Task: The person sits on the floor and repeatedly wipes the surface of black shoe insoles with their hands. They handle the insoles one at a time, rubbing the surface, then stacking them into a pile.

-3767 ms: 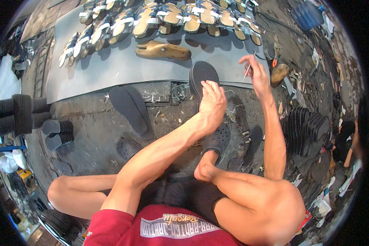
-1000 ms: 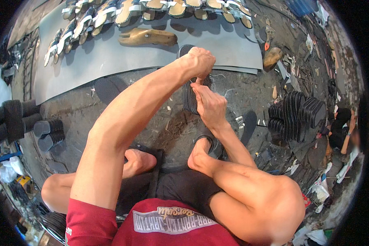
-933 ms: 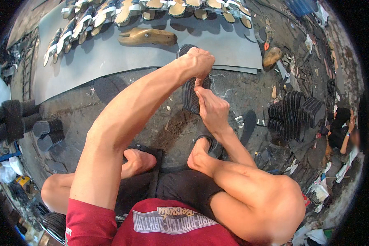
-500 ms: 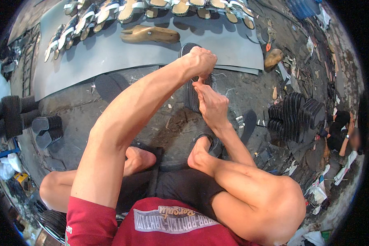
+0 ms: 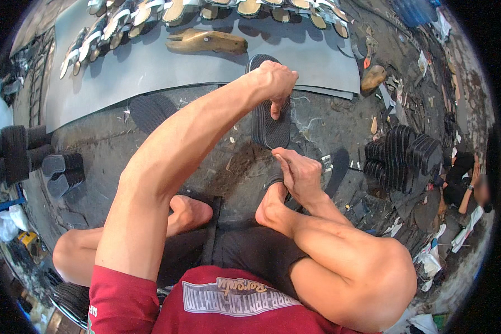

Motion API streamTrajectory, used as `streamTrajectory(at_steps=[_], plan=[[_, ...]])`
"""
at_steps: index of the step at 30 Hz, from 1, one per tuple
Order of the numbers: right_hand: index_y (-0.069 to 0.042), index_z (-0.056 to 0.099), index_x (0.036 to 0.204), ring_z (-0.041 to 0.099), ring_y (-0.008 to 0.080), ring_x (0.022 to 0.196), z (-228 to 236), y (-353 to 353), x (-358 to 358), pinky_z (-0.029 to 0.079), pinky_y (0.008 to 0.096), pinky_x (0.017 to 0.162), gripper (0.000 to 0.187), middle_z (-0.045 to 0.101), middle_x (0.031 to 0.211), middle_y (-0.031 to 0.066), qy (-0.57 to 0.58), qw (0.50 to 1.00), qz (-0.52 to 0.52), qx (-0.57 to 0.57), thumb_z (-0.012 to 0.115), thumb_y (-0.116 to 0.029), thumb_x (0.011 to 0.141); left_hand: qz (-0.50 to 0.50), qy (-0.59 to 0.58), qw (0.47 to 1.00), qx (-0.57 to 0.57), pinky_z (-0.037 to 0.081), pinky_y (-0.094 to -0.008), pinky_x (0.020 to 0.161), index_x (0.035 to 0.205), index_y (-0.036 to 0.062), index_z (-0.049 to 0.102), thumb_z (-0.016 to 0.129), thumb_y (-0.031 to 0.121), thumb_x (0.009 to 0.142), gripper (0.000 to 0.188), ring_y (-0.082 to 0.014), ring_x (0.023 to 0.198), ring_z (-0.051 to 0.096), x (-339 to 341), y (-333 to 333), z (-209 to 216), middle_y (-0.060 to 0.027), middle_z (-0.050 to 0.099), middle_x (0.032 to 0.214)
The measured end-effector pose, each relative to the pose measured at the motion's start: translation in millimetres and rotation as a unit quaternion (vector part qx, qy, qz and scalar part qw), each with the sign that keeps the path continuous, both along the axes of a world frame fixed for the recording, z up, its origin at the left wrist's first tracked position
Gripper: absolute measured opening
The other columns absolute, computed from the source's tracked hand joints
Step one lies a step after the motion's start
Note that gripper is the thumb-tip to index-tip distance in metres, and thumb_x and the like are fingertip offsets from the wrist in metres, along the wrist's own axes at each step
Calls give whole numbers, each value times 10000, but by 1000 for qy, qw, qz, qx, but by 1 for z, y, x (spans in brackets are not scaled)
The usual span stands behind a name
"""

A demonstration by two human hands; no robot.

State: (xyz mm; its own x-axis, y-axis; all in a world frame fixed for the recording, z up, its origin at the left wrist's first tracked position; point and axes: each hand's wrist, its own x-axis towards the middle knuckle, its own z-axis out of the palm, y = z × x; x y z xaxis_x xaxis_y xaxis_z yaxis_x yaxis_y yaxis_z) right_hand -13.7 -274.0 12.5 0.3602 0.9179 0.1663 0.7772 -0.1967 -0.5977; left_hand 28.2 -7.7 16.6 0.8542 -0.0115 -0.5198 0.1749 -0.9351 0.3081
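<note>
A stack of black textured shoe soles (image 5: 271,129) lies on the ground in front of me, its near end toward my feet. My left hand (image 5: 275,82) reaches across its far half, with the thumb pressed on the top sole and the fingers curled over the far right edge. At the near end, my right hand (image 5: 301,171) is closed in a pinch, fingertips by the stack's rim. Anything between those fingertips is too small to make out. Just beyond the stack, a wooden shoe last (image 5: 207,42) rests on a grey sheet (image 5: 133,72).
Rows of sandals (image 5: 175,12) line the sheet's far side. Loose dark soles (image 5: 150,113) lie left, another sole (image 5: 337,170) right. More stacked soles (image 5: 396,158) stand at right, near a second wooden last (image 5: 373,79) and scraps. Another person (image 5: 461,181) is at far right.
My right hand has moved nearer to me, from the middle of the sole stack to its near end. The left hand keeps its place on the stack, its thumb now plainly visible.
</note>
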Motion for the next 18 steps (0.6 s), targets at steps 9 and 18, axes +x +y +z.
streamTrajectory(at_steps=[9, 18], plan=[[-15, 765, 1067, 813, 282, 787, -1, 5, 23, 589, 370, 658, 200, 799, 897, 133, 64, 994, -77, -35, 650, -167, 1127, 3, -27, 999, -19, 633, -506, 977, 1423, 19, 598, 1107, 422, 549, 1089, -395, 1227, 748, -9, 6, -8, -190, 779, 1258], [-14, 750, 1067, 809, 261, 781, -2, 2, 33, 584, 353, 669, 201, 798, 889, 133, 58, 991, -113, -31, 629, -157, 1140, 18, -50, 998, -26, 593, -532, 1041, 1430, 33, 578, 1104, 417, 538, 1105, -409, 1300, 686, -15, 5, -9, -186, 686, 1366]])
